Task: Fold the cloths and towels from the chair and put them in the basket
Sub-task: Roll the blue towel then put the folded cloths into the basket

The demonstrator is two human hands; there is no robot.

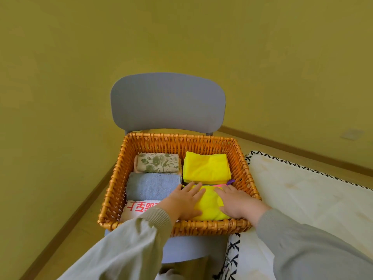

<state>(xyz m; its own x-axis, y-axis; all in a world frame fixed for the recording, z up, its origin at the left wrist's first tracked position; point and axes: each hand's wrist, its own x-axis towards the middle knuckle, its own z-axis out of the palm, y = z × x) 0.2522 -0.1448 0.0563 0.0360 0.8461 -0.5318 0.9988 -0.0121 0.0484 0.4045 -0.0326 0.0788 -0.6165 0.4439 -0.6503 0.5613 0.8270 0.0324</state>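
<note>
Two grey sleeves [141, 245] reach in from the near edge, and both hands press a yellow cloth [209, 208] flat in the near right corner of the basket [201, 226].

The left hand [186, 201] and right hand [238, 203] lie on the cloth with fingers straight and spread, gripping nothing. The step looks like settling the last fold, so an even downward press, smoothing outward from the middle, should keep the edges square before letting go. Just left of it lies a white towel with red print [141, 207], partly under the left sleeve. Behind that come a blue towel [153, 185] and a floral towel [158, 162]. A second folded yellow cloth [206, 166] fills the far right, with a pink and purple scrap [230, 182] between the two, which might snag. The basket sits on a grey chair [167, 102], a white mattress [302, 188] at its right.
</note>
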